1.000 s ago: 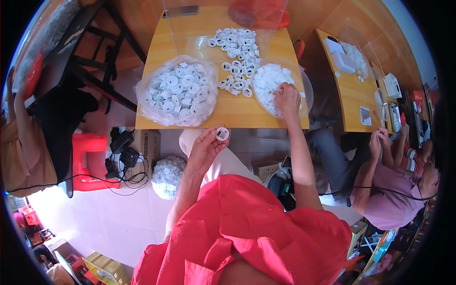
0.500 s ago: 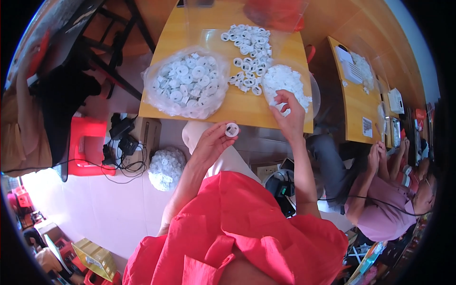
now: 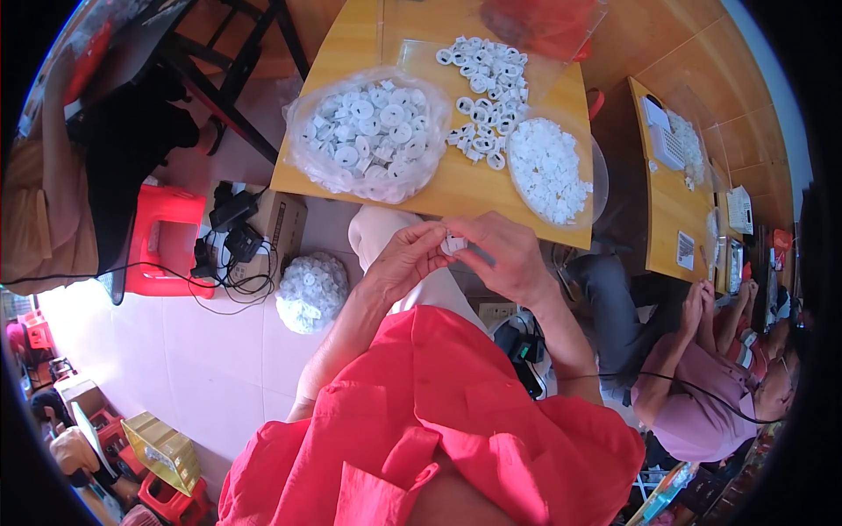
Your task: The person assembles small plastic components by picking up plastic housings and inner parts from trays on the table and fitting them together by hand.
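Just off the table's near edge, my left hand (image 3: 405,259) pinches a small round white plastic part (image 3: 453,244). My right hand (image 3: 507,259) meets it from the other side, its fingers closed around the same part; whether a smaller piece sits in them is hidden. On the table beyond lies a clear bag (image 3: 373,136) full of white round parts. Right of it, a loose pile of white rings with dark centres (image 3: 491,74) spreads toward the far side. A shallow clear tray of small white pieces (image 3: 550,171) stands by the right edge.
The wooden table (image 3: 351,44) ends just ahead of my hands. A filled bag (image 3: 311,294) sits on the floor, near a red stool (image 3: 167,241) and a cardboard box with black adapters (image 3: 237,237). People sit left and right; a cable (image 3: 684,379) crosses at right.
My right hand has come from the tray of small pieces back to my left hand and now touches the round part. The whole view has shifted slightly.
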The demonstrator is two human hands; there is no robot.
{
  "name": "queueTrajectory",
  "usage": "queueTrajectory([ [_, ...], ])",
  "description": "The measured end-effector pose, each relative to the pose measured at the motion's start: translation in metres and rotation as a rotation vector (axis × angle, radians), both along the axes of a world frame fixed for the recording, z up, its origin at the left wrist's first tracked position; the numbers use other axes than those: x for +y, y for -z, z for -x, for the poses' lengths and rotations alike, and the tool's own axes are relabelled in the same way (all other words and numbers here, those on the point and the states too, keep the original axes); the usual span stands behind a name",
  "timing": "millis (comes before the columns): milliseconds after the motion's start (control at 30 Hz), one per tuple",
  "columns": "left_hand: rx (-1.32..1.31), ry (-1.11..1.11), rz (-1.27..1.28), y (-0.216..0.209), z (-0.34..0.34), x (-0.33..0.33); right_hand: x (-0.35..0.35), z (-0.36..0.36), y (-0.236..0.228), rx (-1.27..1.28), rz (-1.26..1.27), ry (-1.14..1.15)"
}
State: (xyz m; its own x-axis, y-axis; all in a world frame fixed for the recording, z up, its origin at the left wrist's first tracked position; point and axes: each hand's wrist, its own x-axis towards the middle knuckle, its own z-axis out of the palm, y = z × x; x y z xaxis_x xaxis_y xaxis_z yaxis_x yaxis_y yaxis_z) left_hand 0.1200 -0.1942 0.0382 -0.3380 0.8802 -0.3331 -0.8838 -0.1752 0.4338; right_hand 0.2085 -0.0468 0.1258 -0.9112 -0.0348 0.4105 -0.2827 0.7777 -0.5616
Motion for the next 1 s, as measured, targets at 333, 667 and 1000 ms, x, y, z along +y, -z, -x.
queueTrajectory([
  [333,-0.004,-0.049,-0.016,-0.006,-0.006,0.003,0.000,0.000,0.000,-0.035,0.020,-0.006],
  [667,0.112,-0.010,0.026,-0.011,-0.004,0.002,-0.008,-0.005,0.013,0.033,0.045,0.068],
  [1000,0.291,-0.081,0.071,-0.015,-0.005,0.005,-0.017,-0.011,0.027,0.045,0.386,0.369],
])
